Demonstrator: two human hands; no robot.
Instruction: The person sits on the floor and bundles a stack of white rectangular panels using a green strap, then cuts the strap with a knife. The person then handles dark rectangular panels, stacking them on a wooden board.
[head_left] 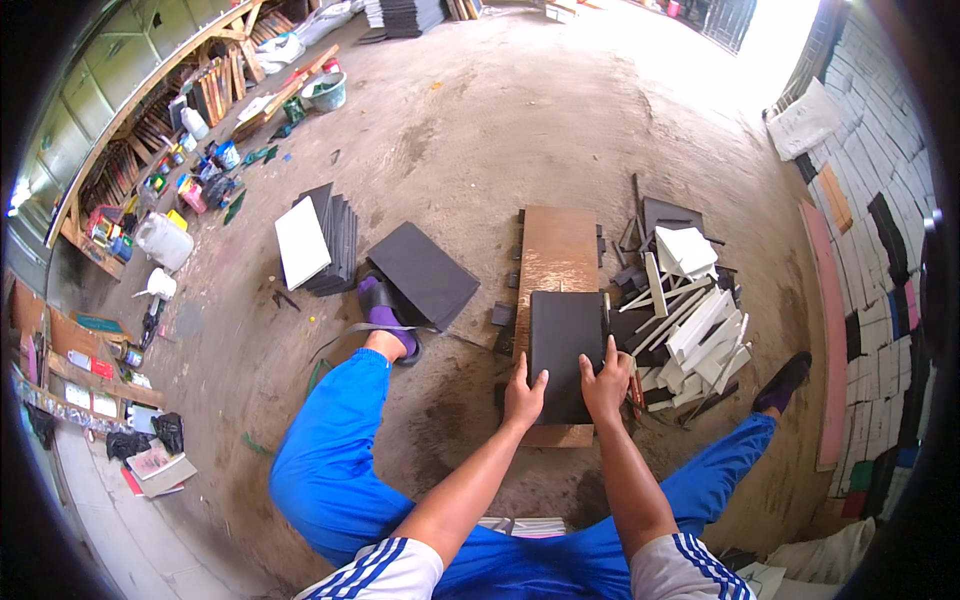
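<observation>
In front of me, a black rectangular slab (pixel 565 335), sheet-like on top, lies lengthwise on a low brown board (pixel 560 240). My left hand (pixel 525 397) grips its left edge, index finger pointing forward and thumb over the top. On the opposite edge is my right hand (pixel 606 385), its thumb also on the black surface and its fingers down the side. How many layers the slab has, I cannot tell. Small black pieces (pixel 505 314) stick out along the board's left side.
Right of the board lies a heap of white and black offcut strips (pixel 700 330). Left, by my foot, are a loose black sheet (pixel 425 275) and a stack of black sheets (pixel 340 240) with a white one (pixel 302 243). White stacks (pixel 870 270) line the right wall; a bucket (pixel 324 92) stands far left.
</observation>
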